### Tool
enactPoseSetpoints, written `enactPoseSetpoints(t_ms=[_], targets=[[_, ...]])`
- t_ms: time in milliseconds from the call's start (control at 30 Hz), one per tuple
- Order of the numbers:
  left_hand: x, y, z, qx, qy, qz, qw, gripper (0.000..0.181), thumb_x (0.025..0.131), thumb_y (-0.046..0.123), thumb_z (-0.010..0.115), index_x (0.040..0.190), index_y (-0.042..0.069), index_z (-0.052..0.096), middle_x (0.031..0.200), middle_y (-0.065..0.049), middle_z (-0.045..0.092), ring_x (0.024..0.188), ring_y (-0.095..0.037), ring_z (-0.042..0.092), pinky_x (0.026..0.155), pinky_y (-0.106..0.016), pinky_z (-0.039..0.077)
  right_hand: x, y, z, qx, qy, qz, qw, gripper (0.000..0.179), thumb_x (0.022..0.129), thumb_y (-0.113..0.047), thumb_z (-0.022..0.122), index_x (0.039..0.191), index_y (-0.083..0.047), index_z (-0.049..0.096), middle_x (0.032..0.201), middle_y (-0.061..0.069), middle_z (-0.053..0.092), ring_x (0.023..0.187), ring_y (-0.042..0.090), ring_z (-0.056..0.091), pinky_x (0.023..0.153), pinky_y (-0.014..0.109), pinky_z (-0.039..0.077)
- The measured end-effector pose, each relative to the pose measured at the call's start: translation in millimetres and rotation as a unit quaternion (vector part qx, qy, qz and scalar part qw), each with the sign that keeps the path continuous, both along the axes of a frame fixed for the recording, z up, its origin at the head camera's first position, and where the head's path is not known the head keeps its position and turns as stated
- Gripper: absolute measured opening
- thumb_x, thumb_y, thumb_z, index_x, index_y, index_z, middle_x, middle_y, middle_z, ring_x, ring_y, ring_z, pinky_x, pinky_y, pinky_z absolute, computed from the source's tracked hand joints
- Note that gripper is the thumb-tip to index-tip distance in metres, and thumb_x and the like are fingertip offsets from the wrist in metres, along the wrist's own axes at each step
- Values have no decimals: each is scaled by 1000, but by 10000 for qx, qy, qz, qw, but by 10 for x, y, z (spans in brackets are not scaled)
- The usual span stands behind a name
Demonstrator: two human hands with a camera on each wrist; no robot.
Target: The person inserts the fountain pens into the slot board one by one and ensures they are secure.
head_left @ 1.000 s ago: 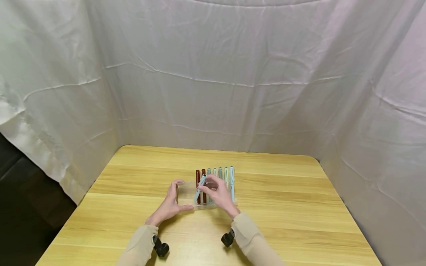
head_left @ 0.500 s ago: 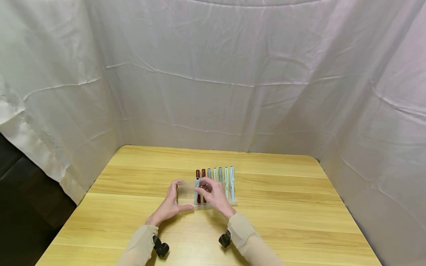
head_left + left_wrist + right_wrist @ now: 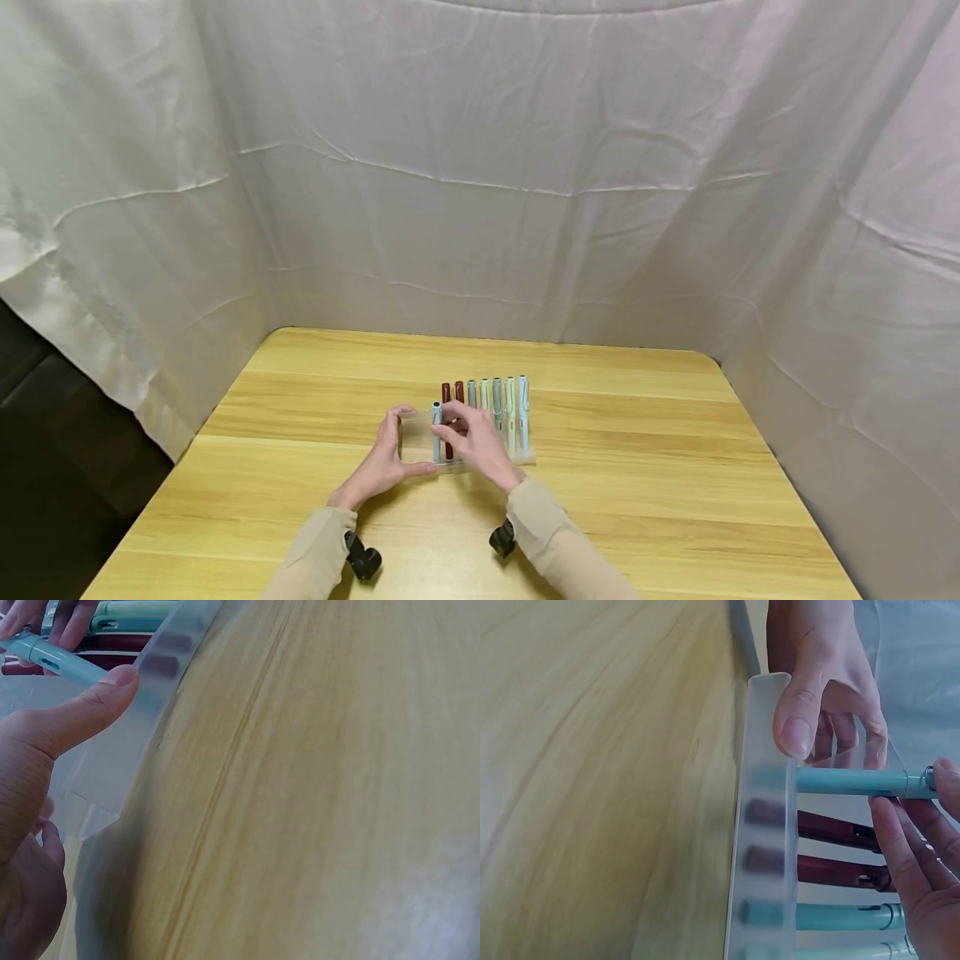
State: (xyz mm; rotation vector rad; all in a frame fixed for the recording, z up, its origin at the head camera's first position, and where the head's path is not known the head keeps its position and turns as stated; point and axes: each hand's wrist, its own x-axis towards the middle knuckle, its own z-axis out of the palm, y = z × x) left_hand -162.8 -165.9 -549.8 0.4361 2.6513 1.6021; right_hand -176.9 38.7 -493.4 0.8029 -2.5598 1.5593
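Note:
A clear plastic pen stand (image 3: 417,437) lies on the table with a row of capped pens in it. My left hand (image 3: 384,457) holds the stand's left end, its thumb (image 3: 798,733) over the front lip. Between thumb and fingers my right hand (image 3: 482,443) pinches a light blue pen (image 3: 437,435) near its cap. In the right wrist view, that pen's lower end sits behind the frosted front lip (image 3: 769,701), beside two dark red pens (image 3: 836,871). The right hand partly covers the pens behind it.
Further right in the stand are teal, pale green and light blue pens (image 3: 523,412). The wooden table (image 3: 660,467) spreads around the stand. Pale curtains (image 3: 480,208) hang behind and at both sides. Each wrist wears a small black camera (image 3: 363,558).
My right hand has moved left with the light blue pen. The pen has gone from tilted over the dark red pens to upright in line beside them. The left hand has stayed put.

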Motion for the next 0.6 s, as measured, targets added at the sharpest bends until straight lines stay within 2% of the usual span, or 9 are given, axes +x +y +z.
enactPoseSetpoints(t_ms=[200,300,600], targets=[[4,-2,-2,-24,-43,11,10000,101,71,29,91,146,8,26,157,-21,25,152,-44,18,123,-70,13,-12,-11,-21,5,107,-62,9999,24,95,-19,68,115,-6,67,98,10,75,83,15,72,75,19,61],[3,-3,-3,-4,-44,19,10000,101,71,28,91,146,8,26,156,-21,25,152,-44,19,123,-69,13,-22,-11,-50,13,336,-74,9994,25,96,-18,68,117,-5,65,96,12,74,80,13,71,73,19,61],[-2,-6,-12,11,40,-3,10000,102,70,28,92,145,9,26,155,-21,27,151,-45,21,123,-70,16,-28,-33,-28,29,481,-157,9987,41,97,-19,67,134,-7,54,95,14,75,78,23,74,66,17,59]])
